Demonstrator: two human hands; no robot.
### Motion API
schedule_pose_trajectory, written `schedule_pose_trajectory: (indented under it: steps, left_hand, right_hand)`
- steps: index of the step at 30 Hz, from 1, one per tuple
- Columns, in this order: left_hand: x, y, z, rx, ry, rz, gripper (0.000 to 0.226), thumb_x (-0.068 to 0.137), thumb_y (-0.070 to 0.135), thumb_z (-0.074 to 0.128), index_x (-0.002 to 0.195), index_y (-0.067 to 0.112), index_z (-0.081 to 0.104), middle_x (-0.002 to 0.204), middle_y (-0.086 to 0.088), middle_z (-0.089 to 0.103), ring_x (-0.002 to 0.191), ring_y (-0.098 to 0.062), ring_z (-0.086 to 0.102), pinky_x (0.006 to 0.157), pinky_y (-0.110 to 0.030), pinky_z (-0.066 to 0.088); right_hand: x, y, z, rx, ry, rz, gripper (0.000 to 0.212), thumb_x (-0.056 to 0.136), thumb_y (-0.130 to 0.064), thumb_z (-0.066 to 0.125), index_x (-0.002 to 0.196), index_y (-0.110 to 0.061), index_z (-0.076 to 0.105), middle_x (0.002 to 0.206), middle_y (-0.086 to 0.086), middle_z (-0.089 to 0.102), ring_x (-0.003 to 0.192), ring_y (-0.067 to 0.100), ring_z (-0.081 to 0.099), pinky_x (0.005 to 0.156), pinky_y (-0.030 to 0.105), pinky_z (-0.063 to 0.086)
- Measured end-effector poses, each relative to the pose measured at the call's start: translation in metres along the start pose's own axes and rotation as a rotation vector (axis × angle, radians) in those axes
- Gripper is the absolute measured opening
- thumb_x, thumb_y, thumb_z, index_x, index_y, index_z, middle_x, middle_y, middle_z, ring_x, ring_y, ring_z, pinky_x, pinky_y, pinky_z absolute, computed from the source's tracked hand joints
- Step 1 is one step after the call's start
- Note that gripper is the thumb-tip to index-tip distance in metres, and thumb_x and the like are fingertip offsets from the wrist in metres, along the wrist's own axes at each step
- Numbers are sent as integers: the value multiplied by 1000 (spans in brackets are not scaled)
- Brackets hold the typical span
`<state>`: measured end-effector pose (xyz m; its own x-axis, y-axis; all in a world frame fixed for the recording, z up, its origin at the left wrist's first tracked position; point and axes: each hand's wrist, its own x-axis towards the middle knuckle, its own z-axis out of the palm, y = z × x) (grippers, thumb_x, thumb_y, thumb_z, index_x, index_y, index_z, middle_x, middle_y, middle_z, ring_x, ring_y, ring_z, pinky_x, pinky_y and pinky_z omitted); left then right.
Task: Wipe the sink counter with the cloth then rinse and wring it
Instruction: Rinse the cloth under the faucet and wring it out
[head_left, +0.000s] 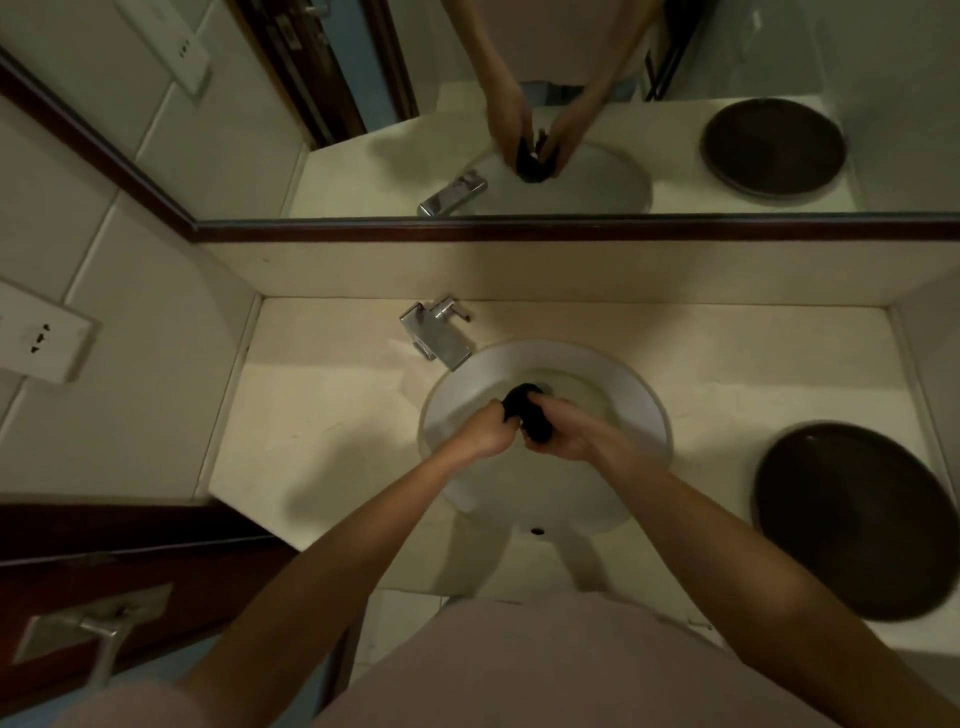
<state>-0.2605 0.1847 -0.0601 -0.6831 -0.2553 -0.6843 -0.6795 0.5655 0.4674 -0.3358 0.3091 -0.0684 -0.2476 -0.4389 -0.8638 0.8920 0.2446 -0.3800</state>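
A small black cloth (529, 410) is bunched into a tight roll over the white round sink basin (639, 395). My left hand (485, 428) grips its left end and my right hand (563, 434) grips its right end, both fists closed on it above the bowl. The cream sink counter (322, 415) surrounds the basin. A chrome faucet (439, 335) stands at the basin's back left; no running water is visible.
A dark round plate (852, 519) lies on the counter at the right. A mirror (519, 104) runs along the back wall above a low ledge. A wall socket (44, 338) is on the left tiles, a door with a metal handle (98, 626) at lower left.
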Motion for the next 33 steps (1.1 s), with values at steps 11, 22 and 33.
schedule_pose_trajectory:
  steps: [11, 22, 33]
  left_hand:
    - [-24, -26, -24, -20, -204, 299, 67, 86, -1, 56, 147, 25, 45, 140, -3, 57, 114, -19, 62, 92, -31, 53]
    - [4, 6, -33, 657, 295, 672, 68, 80, 20, 71, 140, 14, 41, 134, -7, 52, 111, -28, 59, 69, -40, 50]
    - [30, 57, -35, 819, 92, 165, 7, 85, 23, 61, 84, 17, 64, 93, -2, 72, 76, -21, 66, 66, -29, 49]
  right_hand:
    - [-16, -3, -15, -160, -235, 53, 39, 89, -27, 78, 116, -3, 63, 96, 15, 74, 85, 23, 75, 70, 30, 64]
    - [-16, -51, -6, -924, -232, -2, 27, 80, -10, 79, 73, -21, 55, 63, -2, 47, 50, 9, 38, 46, 25, 31]
    - [10, -47, 1, -1805, 407, -472, 15, 95, -22, 59, 106, -18, 69, 99, 2, 73, 76, 20, 67, 71, 33, 52]
